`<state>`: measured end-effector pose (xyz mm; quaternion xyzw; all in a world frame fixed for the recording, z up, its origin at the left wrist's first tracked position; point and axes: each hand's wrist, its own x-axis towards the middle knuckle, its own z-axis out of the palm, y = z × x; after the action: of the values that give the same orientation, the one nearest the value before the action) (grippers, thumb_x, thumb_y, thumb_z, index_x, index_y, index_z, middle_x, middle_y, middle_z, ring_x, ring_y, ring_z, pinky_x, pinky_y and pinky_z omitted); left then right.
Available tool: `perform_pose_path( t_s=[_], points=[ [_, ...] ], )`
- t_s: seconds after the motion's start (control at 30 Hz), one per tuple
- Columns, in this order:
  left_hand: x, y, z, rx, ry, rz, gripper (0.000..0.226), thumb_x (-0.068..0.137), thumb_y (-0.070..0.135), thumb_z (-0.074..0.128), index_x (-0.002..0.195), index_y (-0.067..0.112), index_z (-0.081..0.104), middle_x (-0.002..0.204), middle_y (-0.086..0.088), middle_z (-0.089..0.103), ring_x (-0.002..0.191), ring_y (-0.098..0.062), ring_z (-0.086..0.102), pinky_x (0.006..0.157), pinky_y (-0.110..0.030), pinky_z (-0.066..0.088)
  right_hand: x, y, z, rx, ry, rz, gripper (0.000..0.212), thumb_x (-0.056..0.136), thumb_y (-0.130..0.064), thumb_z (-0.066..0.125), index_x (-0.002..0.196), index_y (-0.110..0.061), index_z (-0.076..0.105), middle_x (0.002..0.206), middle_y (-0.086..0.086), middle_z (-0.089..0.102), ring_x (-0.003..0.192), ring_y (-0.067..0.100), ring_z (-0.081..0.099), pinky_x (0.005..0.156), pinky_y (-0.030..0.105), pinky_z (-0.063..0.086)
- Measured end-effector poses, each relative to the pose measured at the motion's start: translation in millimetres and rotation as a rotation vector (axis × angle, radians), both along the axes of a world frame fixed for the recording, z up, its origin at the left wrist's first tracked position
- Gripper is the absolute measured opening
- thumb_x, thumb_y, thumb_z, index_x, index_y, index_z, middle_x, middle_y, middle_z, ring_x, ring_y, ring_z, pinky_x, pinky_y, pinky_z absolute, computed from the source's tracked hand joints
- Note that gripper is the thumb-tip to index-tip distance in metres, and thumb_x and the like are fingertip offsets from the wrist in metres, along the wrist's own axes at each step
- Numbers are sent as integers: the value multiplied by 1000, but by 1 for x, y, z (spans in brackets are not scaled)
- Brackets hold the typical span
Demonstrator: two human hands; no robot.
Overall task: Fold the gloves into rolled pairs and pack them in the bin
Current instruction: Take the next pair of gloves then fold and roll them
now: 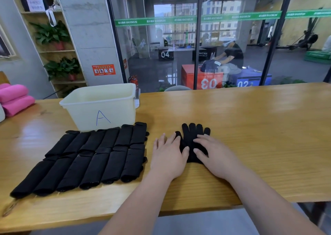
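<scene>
Pressing black glove (194, 133), left hand (170, 156) and right hand (217, 156) spread flat, rolled gloves (93, 156) beside bin (100, 109), floor hidden

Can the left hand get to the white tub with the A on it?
Probably yes. The left hand rests on the flat black glove, and the tub stands close by, ahead to its left. Only the low rolled gloves lie near that path, nothing tall.
</scene>
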<state>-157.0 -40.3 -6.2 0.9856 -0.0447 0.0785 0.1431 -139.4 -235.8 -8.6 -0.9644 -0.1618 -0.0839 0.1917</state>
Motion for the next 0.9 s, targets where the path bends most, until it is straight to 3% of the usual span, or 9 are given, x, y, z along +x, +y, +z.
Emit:
perform_pose_path(
  t_s=[0.13,0.2,0.27,0.37,0.57,0.7,0.8,0.9],
  points=[
    [-1,2,1,-77,-56,1,63,110,57,31,165,26,33,173,10,24,163,-22,5,132,-46,3,1,1,0,-46,20,26,56,109,-56,38,161,-35,39,170,-16,26,161,8,12,131,40,15],
    [-4,6,3,-155,-132,-17,55,109,54,40,159,30,44,166,14,37,159,-16,17,131,-43,9,-1,0,2,18,-54,16,51,106,-54,48,153,-34,51,164,-16,39,156,11,25,126,38,26],
    [-7,10,4,-171,-177,-26,48,106,53,49,149,34,55,155,15,51,150,-14,30,129,-40,19,-4,-2,4,123,-132,0,32,103,-47,59,131,-34,68,139,-18,59,136,10,47,109,31,42],
    [-9,8,5,-123,-170,-10,46,102,56,55,142,35,62,146,16,57,142,-15,40,126,-43,25,-5,-2,3,158,-125,-7,10,99,-40,66,105,-34,73,109,-22,61,113,7,52,93,31,49],
    [-7,7,4,-163,-226,17,43,105,51,54,142,32,63,147,14,58,141,-13,43,124,-41,30,-2,-3,2,156,-143,38,17,102,-35,63,114,-33,76,118,-23,66,119,5,52,102,28,44],
    [-8,11,4,-299,-294,-92,24,98,43,68,120,37,72,126,21,65,129,-6,47,113,-37,40,-4,-7,4,288,-187,42,7,95,-33,71,95,-39,75,99,-26,66,109,3,51,93,26,43],
    [-10,9,3,-224,-240,-131,17,98,46,67,113,39,73,117,24,65,121,-3,47,109,-36,39,-5,-7,4,264,-162,79,6,88,-40,77,85,-44,73,93,-26,66,103,1,52,88,29,45],
    [-8,8,2,-183,-247,-96,18,101,44,62,114,38,73,118,23,65,121,-4,49,109,-35,39,-4,-9,3,172,-146,109,16,84,-54,76,97,-45,76,104,-30,64,107,3,51,95,36,45]
  ],
)
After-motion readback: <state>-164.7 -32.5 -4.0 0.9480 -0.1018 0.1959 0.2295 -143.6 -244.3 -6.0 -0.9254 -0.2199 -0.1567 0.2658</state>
